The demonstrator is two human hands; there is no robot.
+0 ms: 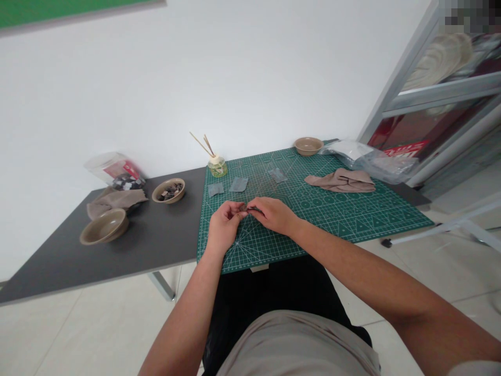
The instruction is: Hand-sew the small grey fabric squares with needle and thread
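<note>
While both forearms reach in over the near edge of the counter, the left hand and the right hand meet above the left half of the green cutting mat, nearer its front edge than its back. Between them is a small dark piece, too little to make out in detail. The left fingers are drawn together in a pinch on it, and the right fingers, also closed, grip it from the other side.

Just beyond the hands lie two flat packets, a left packet and a middle packet, with a third packet farther right. A reed diffuser stands at the mat's back left corner. Toward the right end, a crumpled brown cloth lies in front of a tan bowl at the back edge, and a clear plastic bag covers the back right corner.

On the counter's left part, a bowl of dark pieces sits near the mat; farther left are another bowl, a second cloth and a clear bag near the back edge.
</note>
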